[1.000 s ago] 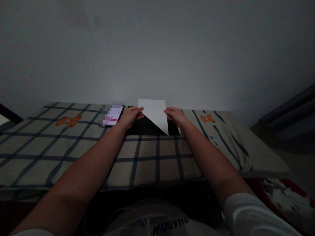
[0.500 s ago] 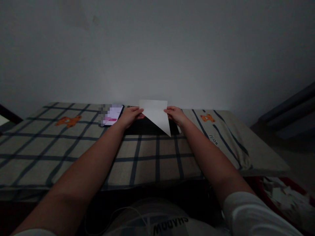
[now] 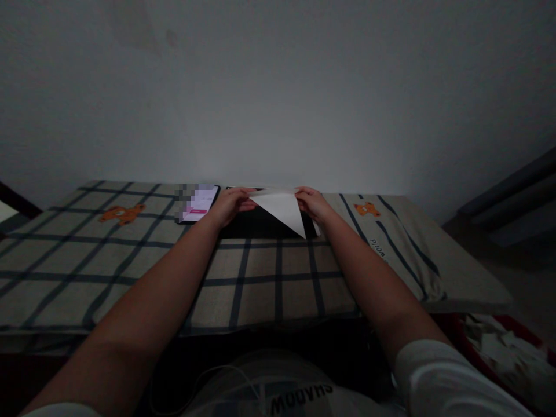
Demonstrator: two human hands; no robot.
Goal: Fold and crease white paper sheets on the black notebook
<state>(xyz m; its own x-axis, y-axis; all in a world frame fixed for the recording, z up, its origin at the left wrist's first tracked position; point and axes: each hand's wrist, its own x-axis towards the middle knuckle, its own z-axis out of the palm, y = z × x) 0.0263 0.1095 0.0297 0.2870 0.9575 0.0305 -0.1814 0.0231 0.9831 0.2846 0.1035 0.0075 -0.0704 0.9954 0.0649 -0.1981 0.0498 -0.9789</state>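
A white sheet of paper [image 3: 283, 209], folded into a triangle with its point toward me, lies low over a black mat [image 3: 256, 227] near the far edge of the checked surface. My left hand [image 3: 229, 205] pinches the paper's left corner. My right hand [image 3: 313, 204] pinches its right corner. The top flap is tipped almost flat, so only a thin edge of it shows between my hands.
A lit phone [image 3: 197, 203] lies left of my left hand. The checked cloth with orange bear prints [image 3: 121, 214] covers the surface up to a plain wall. A red container with white scraps [image 3: 499, 347] sits low at the right. A white cable [image 3: 226, 376] lies in my lap.
The upright top part of the paper has tipped down and away, so the sheet looks much flatter. Both hands stay at its corners.
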